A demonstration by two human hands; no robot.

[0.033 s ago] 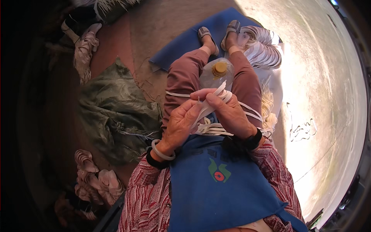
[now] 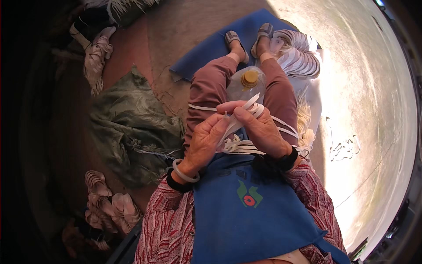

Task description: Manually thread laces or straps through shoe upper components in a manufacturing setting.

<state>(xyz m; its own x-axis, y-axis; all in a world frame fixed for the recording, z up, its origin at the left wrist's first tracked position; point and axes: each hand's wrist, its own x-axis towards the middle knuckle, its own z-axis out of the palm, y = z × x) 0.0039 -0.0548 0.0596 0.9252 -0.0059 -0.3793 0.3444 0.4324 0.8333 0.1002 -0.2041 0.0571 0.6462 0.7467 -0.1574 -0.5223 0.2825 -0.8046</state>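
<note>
Over my lap, several flat white strips [image 2: 232, 126] cross between my two hands. My left hand [image 2: 205, 136] is closed in a pinch on the strips, thumb and forefinger together. My right hand [image 2: 265, 130] grips them too, thumb pressed against the fingers, and a free strip end stands up above it. More white strips [image 2: 242, 146] lie bunched in my lap below the hands. Some strips run out sideways across both thighs. What exactly lies under the fingertips is hidden.
A clear plastic jug with a yellow cap [image 2: 249, 79] stands between my legs. White strip bundles [image 2: 299, 59] lie by my right foot, on a blue mat's edge [image 2: 198, 59]. Left are a dark green sheet [image 2: 132, 123] and more bundles [image 2: 112, 204]. A blue apron [image 2: 237, 220] covers my lap.
The free strip end above my right hand has tipped slightly to the right. Both hands stay in nearly the same place.
</note>
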